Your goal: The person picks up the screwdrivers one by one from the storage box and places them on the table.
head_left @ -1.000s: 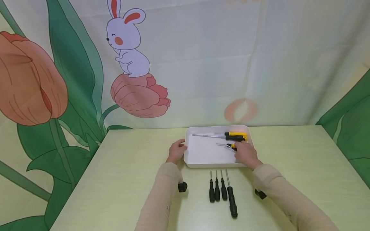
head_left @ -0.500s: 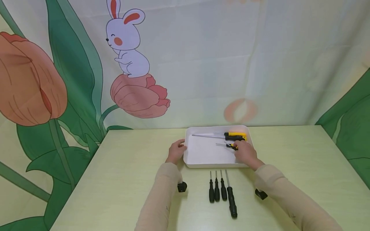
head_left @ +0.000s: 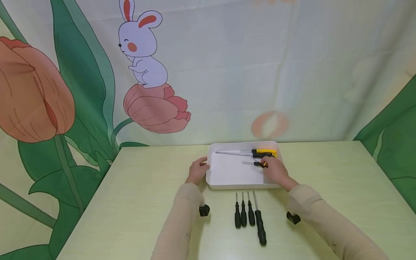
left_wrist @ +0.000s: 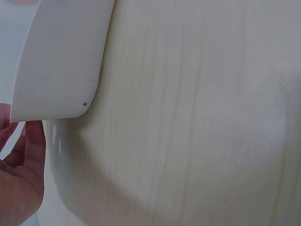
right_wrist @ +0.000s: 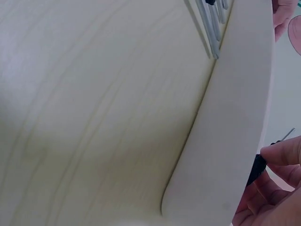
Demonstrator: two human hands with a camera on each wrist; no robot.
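Note:
A white tray (head_left: 227, 175) stands at the back of the table. My left hand (head_left: 197, 171) pinches its left rim, with the fingers at the wall in the left wrist view. Over the tray's right side, my right hand (head_left: 275, 170) holds a small black-handled screwdriver (right_wrist: 257, 171) between thumb and fingers. Its thin shaft points toward the back left. Part of its handle is hidden by the hand. Just under these fingers lies a small yellow-and-black screwdriver (head_left: 248, 163). Behind it lie a yellow-handled screwdriver (head_left: 265, 151) and a long black-handled screwdriver (head_left: 260, 155), shafts to the left.
Several black screwdrivers lie side by side in front of the tray, shafts toward it, the largest screwdriver (head_left: 261, 227) at the right. A printed curtain (head_left: 221, 90) hangs behind the table (head_left: 146, 180). Black wrist cameras sit under both sleeves.
The right hand has tilted the small screwdriver, its shaft swinging toward the back of the tray. The left hand keeps its place at the rim.

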